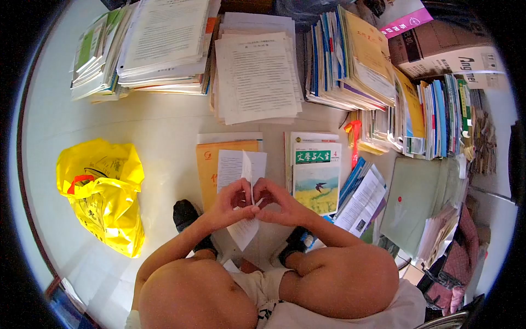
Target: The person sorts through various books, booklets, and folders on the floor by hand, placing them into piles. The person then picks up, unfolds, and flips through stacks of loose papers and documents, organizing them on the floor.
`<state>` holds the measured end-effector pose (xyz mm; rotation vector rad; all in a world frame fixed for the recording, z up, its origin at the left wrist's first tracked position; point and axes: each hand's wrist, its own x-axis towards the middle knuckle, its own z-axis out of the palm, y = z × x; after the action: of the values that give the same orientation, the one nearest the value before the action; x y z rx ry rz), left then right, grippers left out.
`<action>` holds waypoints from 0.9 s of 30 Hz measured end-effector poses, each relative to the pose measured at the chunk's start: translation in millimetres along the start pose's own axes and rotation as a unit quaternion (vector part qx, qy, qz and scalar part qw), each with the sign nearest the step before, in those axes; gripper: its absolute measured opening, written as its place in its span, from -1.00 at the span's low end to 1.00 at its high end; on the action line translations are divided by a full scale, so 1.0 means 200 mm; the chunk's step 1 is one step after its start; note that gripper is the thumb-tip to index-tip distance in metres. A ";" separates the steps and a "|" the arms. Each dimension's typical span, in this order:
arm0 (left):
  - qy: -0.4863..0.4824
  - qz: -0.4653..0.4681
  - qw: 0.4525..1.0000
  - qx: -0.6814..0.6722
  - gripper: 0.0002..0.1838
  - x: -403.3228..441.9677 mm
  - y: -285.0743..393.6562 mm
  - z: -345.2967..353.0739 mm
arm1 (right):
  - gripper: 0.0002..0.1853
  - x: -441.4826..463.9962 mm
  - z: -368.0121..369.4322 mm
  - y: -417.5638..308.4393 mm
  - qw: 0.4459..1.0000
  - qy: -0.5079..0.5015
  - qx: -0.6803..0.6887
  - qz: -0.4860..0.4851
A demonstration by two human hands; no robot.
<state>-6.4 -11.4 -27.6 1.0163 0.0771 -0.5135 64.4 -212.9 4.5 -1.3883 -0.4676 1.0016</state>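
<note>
Paper [247, 167]: held on edge between both hands, above floor [164, 134] | left hand [233, 202], right hand [275, 200]: fingers curled in, paper pinched; exact grip apparently masked by knuckles | risk: paper could be torn or creased if unevenly pulled.

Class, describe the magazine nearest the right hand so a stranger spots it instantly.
Over the pale floor, find the person's right hand. Just right of it, a magazine tops a small pile. Unlike its neighbours, it shows a dark bird beneath a green title band.
</note>
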 end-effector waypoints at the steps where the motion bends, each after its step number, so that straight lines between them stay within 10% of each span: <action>1: -0.018 0.001 1.000 0.006 -0.71 0.00 0.00 -0.01 | -0.56 0.00 0.00 -0.01 1.000 0.000 0.000 -0.001; 27: -0.003 0.066 0.991 0.117 -0.77 0.00 0.02 0.01 | -0.48 0.00 -0.02 -0.02 0.992 -0.011 -0.128 -0.001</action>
<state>-4.9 -10.7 -24.2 1.2402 -0.0563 -0.4104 68.7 -215.3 8.3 -1.6060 -0.6312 0.9823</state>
